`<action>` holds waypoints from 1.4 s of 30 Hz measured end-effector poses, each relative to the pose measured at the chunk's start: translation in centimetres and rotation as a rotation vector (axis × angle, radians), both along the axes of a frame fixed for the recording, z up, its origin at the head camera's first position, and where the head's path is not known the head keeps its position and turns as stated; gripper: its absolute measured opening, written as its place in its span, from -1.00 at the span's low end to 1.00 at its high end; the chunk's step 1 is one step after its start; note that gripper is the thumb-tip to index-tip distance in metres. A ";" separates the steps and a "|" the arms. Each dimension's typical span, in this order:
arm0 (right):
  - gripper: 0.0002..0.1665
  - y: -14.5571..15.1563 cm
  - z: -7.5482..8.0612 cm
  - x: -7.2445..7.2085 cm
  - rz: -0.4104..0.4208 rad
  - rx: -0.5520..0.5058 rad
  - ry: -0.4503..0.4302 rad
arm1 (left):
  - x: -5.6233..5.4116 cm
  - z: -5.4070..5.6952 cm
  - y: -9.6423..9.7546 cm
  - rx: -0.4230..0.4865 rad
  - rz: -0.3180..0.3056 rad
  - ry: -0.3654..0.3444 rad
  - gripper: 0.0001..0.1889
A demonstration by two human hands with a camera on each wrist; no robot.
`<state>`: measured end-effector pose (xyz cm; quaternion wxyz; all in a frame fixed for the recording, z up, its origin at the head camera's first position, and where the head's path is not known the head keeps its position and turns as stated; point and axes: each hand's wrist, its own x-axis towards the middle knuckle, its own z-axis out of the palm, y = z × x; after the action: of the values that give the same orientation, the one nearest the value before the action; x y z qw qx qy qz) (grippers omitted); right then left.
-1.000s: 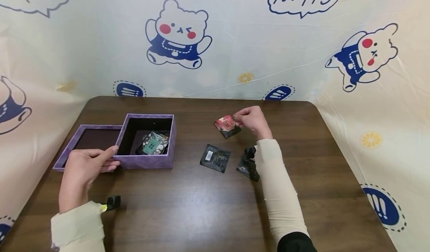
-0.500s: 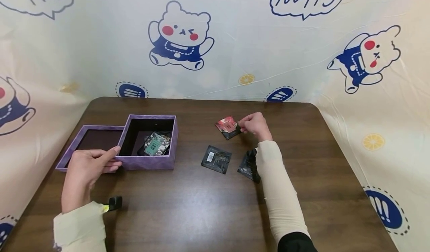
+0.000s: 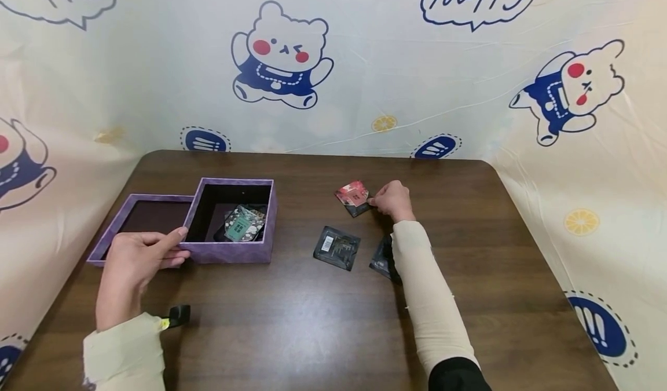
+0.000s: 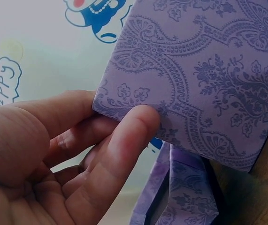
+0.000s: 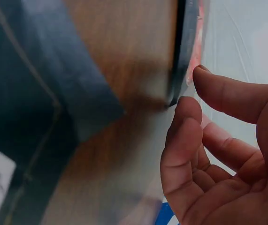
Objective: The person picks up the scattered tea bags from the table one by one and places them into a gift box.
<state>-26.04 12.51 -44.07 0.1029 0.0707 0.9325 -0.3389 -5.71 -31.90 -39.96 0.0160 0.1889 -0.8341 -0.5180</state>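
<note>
While pinching the box's near left corner, left hand sits well away from the red packet. Right hand far nearer: curled fingertips touching its right edge, packet lying flat just left of them, atop a dark one, behind two black packets.

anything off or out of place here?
Nothing damaged or spilled. Packets lie scattered: a red one overlaps a black one at the right hand, another lies barcode up, one sits partly under the sleeve. Left hand grips the box corner.
</note>
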 end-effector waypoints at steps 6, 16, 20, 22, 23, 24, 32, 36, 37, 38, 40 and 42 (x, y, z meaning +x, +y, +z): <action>-0.69 -0.4 -0.3 0.1 0.010 0.096 0.040 | 0.0 0.0 0.0 0.020 0.007 -0.002 -0.44; -0.71 -0.8 -0.4 -0.1 -0.022 0.097 -0.012 | 0.1 0.1 0.0 0.033 0.003 -0.001 -0.41; -0.75 -0.7 -0.2 -0.2 -0.037 0.070 -0.008 | 0.0 0.2 -0.1 -0.007 -0.005 -0.012 -0.43; -0.77 -0.6 -0.2 -0.3 -0.040 0.057 0.003 | -0.1 0.3 -0.1 -0.019 -0.006 -0.015 -0.44; -0.78 -0.5 -0.1 -0.3 -0.039 0.049 0.002 | -0.1 0.3 -0.1 -0.027 -0.009 -0.014 -0.44; -0.79 -0.4 -0.1 -0.4 -0.036 0.039 0.002 | -0.1 0.4 -0.1 -0.025 -0.010 -0.019 -0.44; -0.96 0.1 0.3 -0.4 -0.068 -0.271 -0.080 | 0.0 0.4 -0.1 -0.040 -0.017 -0.020 -0.45; -0.91 0.1 0.9 0.0 -0.069 -0.380 -0.105 | 0.1 0.3 -0.2 -0.044 -0.018 -0.023 -0.43; -0.90 0.1 1.1 0.1 -0.068 -0.398 -0.109 | 0.1 0.3 -0.2 -0.036 -0.015 -0.024 -0.43; -0.90 0.1 1.2 0.1 -0.067 -0.415 -0.113 | 0.2 0.3 -0.2 -0.035 -0.012 -0.028 -0.42; -0.91 0.1 1.5 0.3 -0.065 -0.442 -0.115 | 0.2 0.3 -0.2 -0.033 -0.008 -0.033 -0.42; -0.91 0.0 1.7 0.3 -0.058 -0.469 -0.111 | 0.2 0.2 -0.2 -0.031 -0.005 -0.035 -0.41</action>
<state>-25.69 12.50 -42.33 0.1578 0.0901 0.8188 -0.5446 -5.54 -32.08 -39.74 0.0030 0.1954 -0.8427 -0.5016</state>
